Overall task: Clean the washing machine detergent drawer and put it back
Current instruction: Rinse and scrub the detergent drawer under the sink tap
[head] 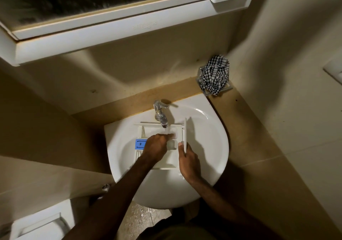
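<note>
White plastic detergent drawer point(172, 158) lies across white ceramic basin point(209, 143), w/ blue plastic insert point(140, 144) at its left end. Chrome tap point(160, 114) runs water into drawer. Left hand point(157, 147) reaches inside a compartment under the stream, fingers blurred. Right hand point(187, 163) grips drawer's upright white front panel point(185, 136). Black-white checked cloth point(214, 77) sits in corner rack point(226, 88), well apart.

The chrome metal tap point(160, 114) overhung the white plastic detergent drawer point(174, 158) filling the white ceramic basin point(209, 141); bare basin lay right of the drawer's upright front panel point(185, 136).
</note>
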A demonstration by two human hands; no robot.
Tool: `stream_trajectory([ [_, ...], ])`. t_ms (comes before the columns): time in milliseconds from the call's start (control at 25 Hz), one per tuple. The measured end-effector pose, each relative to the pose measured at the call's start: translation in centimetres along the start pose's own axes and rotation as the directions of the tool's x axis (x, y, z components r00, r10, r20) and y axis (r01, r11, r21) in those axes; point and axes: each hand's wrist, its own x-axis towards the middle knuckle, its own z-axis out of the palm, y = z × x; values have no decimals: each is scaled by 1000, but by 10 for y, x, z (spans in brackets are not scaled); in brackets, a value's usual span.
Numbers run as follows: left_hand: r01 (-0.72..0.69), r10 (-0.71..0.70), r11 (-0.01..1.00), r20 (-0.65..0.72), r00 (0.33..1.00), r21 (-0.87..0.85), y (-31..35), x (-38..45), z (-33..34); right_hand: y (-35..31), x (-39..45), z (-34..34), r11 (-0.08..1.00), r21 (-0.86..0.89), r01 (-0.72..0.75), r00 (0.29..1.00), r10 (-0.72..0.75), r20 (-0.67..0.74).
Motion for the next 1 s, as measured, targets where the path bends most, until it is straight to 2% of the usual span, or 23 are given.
stream_trajectory([
  [120,58,-60,997,-24,998,-59,35,-3,11,3,3,1,1000,-2,-1,1000,1,9],
  [200,84,-90,994,-92,992,-69,42,-6,25,4,4,4,1000,-4,-3,1000,3,5],
  [320,9,-29,996,-216,976,-94,34,-14,31,2,1,5,1000,-6,21,999,-21,-24],
  [400,-14,0,997,-191,982,-76,32,-17,27,-1,0,4,1000,-14,24,999,-25,-45],
  [600,34,-33,999,-27,999,20,43,2,19,-1,1,6,1000,-15,-8,1000,7,-28],
  [800,-86,75,994,-145,987,-68,32,-6,12,-2,1,4,1000,4,3,999,-2,-35],
  [1000,-90,87,996,-112,990,-17,29,2,7,-3,-2,1,1000,-9,4,1000,-5,-26],
])
